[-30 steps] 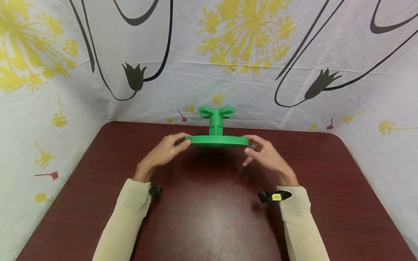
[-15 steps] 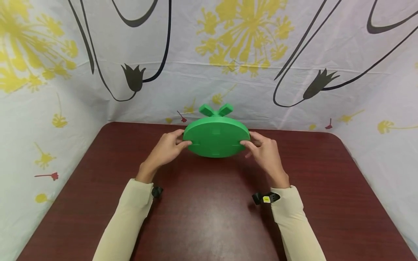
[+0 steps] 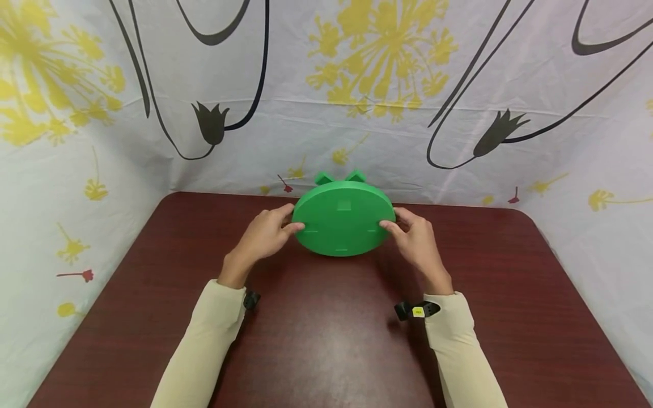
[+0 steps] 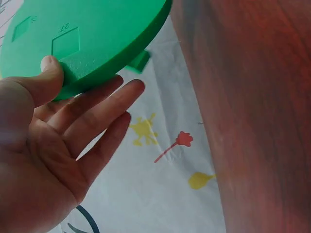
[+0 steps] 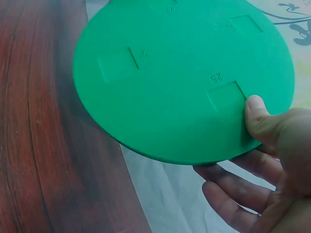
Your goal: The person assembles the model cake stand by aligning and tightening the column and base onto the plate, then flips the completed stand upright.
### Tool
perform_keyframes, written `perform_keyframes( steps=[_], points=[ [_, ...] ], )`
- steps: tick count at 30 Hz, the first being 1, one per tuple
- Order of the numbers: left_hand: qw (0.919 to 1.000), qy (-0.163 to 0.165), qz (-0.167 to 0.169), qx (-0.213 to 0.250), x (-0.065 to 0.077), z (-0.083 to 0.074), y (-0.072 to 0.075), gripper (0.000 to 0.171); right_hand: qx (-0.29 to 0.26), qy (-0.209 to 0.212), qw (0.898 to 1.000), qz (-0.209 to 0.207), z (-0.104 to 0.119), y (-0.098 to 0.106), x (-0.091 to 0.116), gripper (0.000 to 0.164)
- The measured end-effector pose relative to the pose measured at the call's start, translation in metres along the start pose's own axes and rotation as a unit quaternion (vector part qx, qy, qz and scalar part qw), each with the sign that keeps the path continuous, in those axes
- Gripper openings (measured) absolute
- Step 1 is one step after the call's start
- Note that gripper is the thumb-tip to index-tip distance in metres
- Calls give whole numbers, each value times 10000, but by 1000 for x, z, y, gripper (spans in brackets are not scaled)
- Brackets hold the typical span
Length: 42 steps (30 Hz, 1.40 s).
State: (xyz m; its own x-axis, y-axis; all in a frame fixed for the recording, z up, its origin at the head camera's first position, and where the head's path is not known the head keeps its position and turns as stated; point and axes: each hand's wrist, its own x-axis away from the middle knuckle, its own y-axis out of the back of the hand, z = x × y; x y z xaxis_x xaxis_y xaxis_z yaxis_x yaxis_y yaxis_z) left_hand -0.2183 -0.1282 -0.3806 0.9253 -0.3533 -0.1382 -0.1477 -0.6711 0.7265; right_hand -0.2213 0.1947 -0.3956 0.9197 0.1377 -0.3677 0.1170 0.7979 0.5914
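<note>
A green round base is tilted up between both hands, its flat underside facing the head camera. Shallow square recesses with small embossed numbers mark that face in the right wrist view. Behind its top edge, two green prongs of the attached stem peek out; the stem itself is hidden. My left hand pinches the left rim, thumb on the flat face and fingers behind. On the opposite rim, my right hand grips the same way, its thumb beside a recess.
A dark red-brown wooden table lies under the arms. Close behind its far edge hangs a white cloth with yellow and grey flower prints, which also runs along both sides. Each wrist wears a small black camera.
The green base has tipped from nearly level with its stem upright, so its underside now faces the head camera. My right hand has closed on its rim, and the base has dropped slightly.
</note>
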Motion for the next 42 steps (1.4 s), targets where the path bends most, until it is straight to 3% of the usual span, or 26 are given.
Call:
perform_keyframes(
  steps=[6, 11, 16, 19, 28, 36, 42],
  points=[
    [9975, 156, 382, 579, -3, -1, 9, 38, 61, -107, 9992, 382, 3, 4, -1, 35],
    [9906, 276, 714, 1132, -8, 3, 14, 42, -286, -666, 9933, 903, 7, 10, -3, 42],
    [9678, 744, 1038, 2167, -11, 8, 13, 40, -1023, -1459, 9750, 1326, 9, 13, -5, 44],
    [9566, 1010, 1089, 2506, -12, 8, 11, 38, -1309, -1742, 9646, 1482, 7, 13, -6, 43],
    [9481, 1248, 1184, 2674, -16, 17, 2, 42, -1515, -2260, 9468, 1718, -2, 7, -6, 48],
    [9251, 1714, 1195, 3170, -18, 27, -9, 43, -1582, -2396, 9385, 1917, -10, 4, -10, 52],
    [9267, 1918, 1125, 3029, -19, 26, -7, 46, -1745, -2491, 9327, 1938, -10, 1, -12, 55]
  ],
)
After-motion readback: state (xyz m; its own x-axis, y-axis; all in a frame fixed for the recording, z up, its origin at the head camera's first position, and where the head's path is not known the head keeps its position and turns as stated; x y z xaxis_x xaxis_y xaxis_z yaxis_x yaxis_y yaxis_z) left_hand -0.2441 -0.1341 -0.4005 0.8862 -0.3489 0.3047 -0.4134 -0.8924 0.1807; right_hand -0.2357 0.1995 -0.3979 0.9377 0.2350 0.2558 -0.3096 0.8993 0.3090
